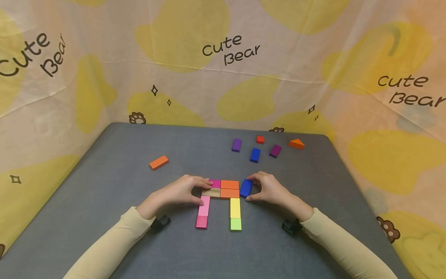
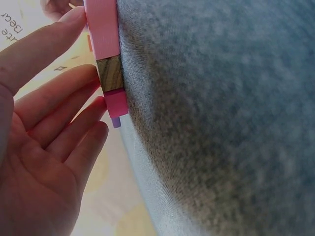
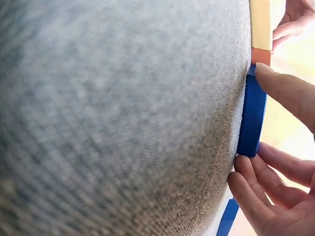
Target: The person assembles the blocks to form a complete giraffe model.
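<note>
Flat wooden blocks lie joined on the table: a magenta block [image 1: 215, 183], a bare-wood block [image 1: 213, 192] and two orange blocks [image 1: 230, 193] on top. Below them run a light pink block [image 1: 204, 205] over a darker pink one [image 1: 201, 222], and a yellow block [image 1: 235, 208] over a green one [image 1: 235, 224]. My left hand [image 1: 182, 191] touches the left side of this group, its fingers fairly straight in the left wrist view. At the group's right side, my right hand [image 1: 270, 189] pinches a slightly slanted blue block [image 3: 253, 115] by its two ends, between thumb and fingers.
Toward the back right lie a purple block [image 1: 237, 145], a red block [image 1: 260, 139], another blue block [image 1: 255, 155], a plum block [image 1: 275, 151] and an orange triangle [image 1: 296, 144]. A lone orange block [image 1: 159, 162] sits at the left. Printed cloth [image 1: 195, 89] walls in the grey table [image 1: 132, 143].
</note>
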Tool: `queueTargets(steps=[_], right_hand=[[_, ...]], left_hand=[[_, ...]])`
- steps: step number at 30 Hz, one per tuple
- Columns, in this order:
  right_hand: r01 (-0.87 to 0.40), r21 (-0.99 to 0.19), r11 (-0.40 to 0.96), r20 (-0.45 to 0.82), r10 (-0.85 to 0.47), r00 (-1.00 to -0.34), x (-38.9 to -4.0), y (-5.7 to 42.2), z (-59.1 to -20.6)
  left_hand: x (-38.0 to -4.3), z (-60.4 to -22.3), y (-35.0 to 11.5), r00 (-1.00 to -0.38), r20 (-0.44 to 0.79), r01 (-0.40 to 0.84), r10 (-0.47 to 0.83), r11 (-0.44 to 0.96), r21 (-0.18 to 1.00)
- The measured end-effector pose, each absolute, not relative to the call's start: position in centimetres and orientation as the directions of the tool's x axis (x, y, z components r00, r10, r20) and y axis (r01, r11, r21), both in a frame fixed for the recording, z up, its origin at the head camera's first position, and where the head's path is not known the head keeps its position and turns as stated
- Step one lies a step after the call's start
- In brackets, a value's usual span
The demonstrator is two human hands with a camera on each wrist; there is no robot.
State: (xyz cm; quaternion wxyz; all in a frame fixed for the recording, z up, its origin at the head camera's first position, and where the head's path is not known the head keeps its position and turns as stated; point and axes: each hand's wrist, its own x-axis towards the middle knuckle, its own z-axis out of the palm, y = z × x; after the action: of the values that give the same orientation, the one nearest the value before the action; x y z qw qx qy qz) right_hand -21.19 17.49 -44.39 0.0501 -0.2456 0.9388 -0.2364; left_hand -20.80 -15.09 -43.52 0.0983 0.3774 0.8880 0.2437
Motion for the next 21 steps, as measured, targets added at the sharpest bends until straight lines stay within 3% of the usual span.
queueTargets(steps=[14,21], right_hand=[[-0.448,-0.467,0.762,0.010,-0.502,-0.865,-21.4,17.5,-44.0],[-0.454,-0.513,0.729,0.084,-0.483,-0.871,-23.9,18.8,-42.3]], left_hand=[[-20.8,-43.5,-15.3,-0.697,0.013,0.621,0.717,0.595,0.511],[-20.9,-43.5,-15.2,-0.692,0.008,0.625,0.721,0.595,0.505]])
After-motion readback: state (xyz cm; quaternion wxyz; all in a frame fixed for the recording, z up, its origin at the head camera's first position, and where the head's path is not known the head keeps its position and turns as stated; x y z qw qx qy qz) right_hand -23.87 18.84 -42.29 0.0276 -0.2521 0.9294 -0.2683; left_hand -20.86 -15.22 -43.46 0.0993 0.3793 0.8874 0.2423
